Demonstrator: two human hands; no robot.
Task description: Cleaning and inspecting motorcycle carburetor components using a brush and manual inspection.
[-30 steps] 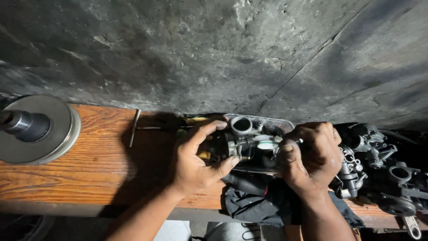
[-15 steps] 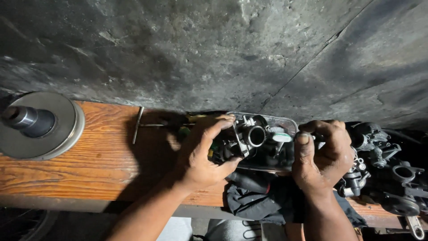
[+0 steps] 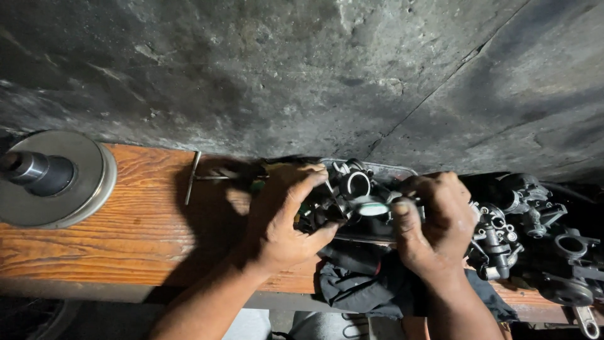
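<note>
Over the wooden worktop (image 3: 126, 220), the left hand (image 3: 283, 220) grips a carburetor (image 3: 336, 198); the right hand (image 3: 434, 223) pinches its side fitting, best turned gently while the body is steadied.

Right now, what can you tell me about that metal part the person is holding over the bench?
The carburetor is a dark, grimy cast-metal body with a round open throat facing up and a pale round fitting beside it. It sits above a metal tray on the wooden bench. The left hand grips its left side; the right hand touches its right.
</note>
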